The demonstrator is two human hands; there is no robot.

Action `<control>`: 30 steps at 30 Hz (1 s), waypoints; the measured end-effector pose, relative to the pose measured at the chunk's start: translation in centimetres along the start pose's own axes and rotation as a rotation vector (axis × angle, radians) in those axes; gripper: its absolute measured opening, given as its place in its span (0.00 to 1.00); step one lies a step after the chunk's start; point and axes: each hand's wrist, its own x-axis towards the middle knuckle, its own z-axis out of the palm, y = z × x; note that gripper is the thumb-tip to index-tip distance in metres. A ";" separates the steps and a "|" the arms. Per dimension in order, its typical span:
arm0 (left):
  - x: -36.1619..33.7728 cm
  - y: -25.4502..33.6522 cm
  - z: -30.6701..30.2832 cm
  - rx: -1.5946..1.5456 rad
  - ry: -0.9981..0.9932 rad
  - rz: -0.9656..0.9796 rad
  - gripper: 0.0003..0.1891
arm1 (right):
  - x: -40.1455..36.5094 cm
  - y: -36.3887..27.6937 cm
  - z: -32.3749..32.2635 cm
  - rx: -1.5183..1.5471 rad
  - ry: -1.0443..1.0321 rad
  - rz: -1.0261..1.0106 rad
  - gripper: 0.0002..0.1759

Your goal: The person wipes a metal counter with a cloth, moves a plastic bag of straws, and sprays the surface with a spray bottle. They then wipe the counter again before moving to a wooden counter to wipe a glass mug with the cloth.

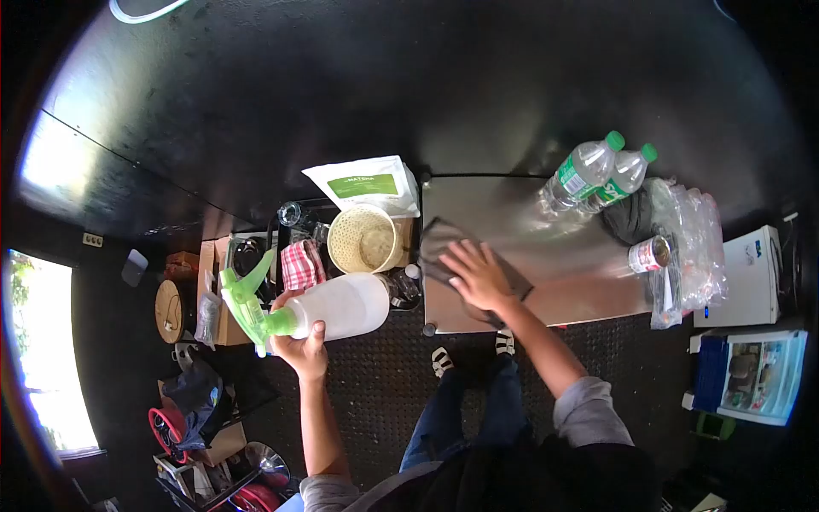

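Observation:
My left hand (300, 343) grips a white spray bottle (341, 307) with a green trigger head (247, 307), held on its side over the floor left of the table. My right hand (479, 275) lies flat, fingers spread, on a grey cloth (437, 239) at the left part of a shiny steel tabletop (512, 213). The cloth pokes out past the hand on both sides.
Two plastic water bottles (589, 175) with green caps, a tin can (650, 253) and clear plastic wrap (691, 247) sit at the table's right. A woven basket (363, 239), white pouch (367, 183) and checked cloth (300, 263) crowd the left. Storage boxes (751, 375) stand right.

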 end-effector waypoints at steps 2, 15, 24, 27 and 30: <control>-0.3 -0.3 -0.5 0.017 -0.029 0.023 0.36 | -3.0 3.3 -1.6 -0.077 -0.018 0.209 0.29; -2.4 1.0 -0.6 -0.053 0.001 0.031 0.34 | -5.5 -8.0 1.2 0.063 -0.099 -0.066 0.32; -3.3 1.7 0.7 -0.074 0.004 0.020 0.36 | -17.3 8.2 -4.0 -0.322 0.285 0.725 0.30; -3.4 1.4 0.6 -0.056 0.008 0.020 0.36 | -15.9 6.4 -1.2 -0.355 0.237 0.783 0.30; -3.1 1.0 0.4 -0.063 0.027 0.002 0.37 | -12.3 0.1 -1.6 -0.085 0.009 0.267 0.28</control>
